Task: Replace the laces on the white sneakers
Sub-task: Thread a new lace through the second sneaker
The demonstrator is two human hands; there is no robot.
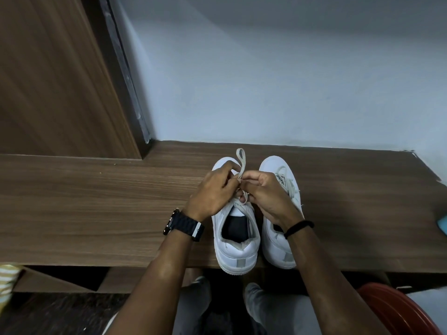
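left sneaker (235, 240): white low-top, upright on worktop, heel toward the person at the near edge, dark insole visible | lace (242, 158): off-white, flat, loop standing up over the toe, strands crossing above the tongue | right sneaker (278, 240): white, just beside it, parallel, already laced

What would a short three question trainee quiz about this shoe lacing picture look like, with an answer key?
1. True or false: both hands hold the lace of the left sneaker.
2. Which wrist carries the black watch? A left, B right.
3. Fill in: the sneakers stand on a wooden ____.

Key: 1 true: the left hand and right hand pinch it. 2 A. 3 table; the right sneaker stands beside the left one.
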